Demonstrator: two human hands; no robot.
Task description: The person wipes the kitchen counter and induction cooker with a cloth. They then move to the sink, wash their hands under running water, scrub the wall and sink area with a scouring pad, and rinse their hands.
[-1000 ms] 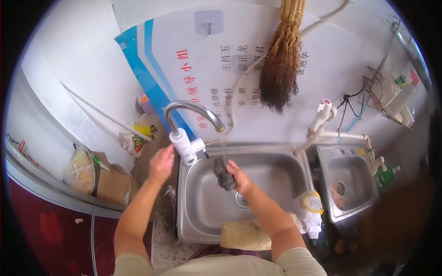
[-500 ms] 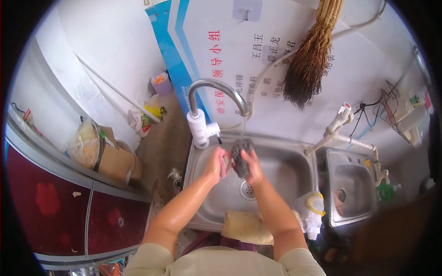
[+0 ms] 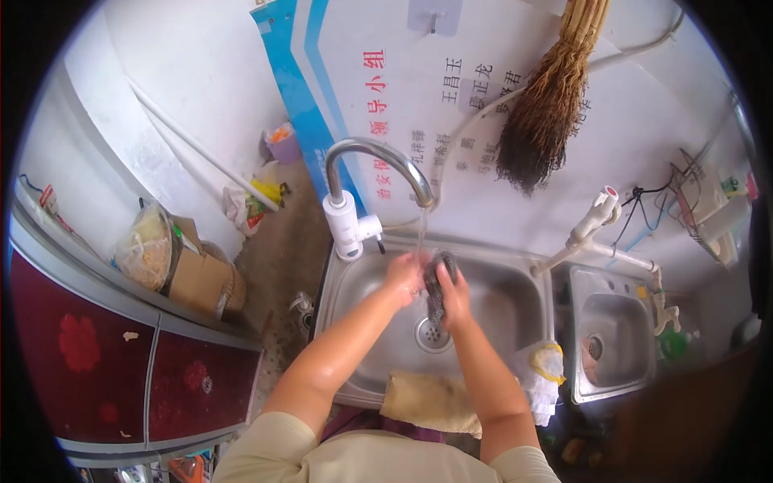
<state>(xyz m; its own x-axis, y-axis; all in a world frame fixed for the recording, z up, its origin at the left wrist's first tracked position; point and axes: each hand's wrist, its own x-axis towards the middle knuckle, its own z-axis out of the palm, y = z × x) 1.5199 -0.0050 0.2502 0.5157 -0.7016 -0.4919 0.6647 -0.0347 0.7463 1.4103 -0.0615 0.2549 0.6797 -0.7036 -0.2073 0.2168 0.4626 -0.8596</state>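
Note:
Water runs from the curved faucet (image 3: 378, 149) into the steel sink (image 3: 507, 306). My right hand (image 3: 452, 298) grips a dark grey scouring pad (image 3: 436, 294) over the basin, near the drain. Close beside it, on the left, my left hand (image 3: 405, 276) is under the stream. Its fingers are smeared by motion, and whether it holds anything cannot be made out. A tan cloth (image 3: 431, 402) lies over the sink's front edge.
A smaller sink (image 3: 616, 330) stands at the right, beside a white pipe and valve (image 3: 594, 217). White cloths (image 3: 538, 378) hang at the sink's corner. A straw broom (image 3: 547, 105) hangs on the wall. Left are a cardboard box (image 3: 199, 282) and dark red cabinets (image 3: 88, 354).
My left hand has moved from beside the faucet to the running water next to the pad. The pad stays in my right hand, now turned more upright. The camera view has shifted left.

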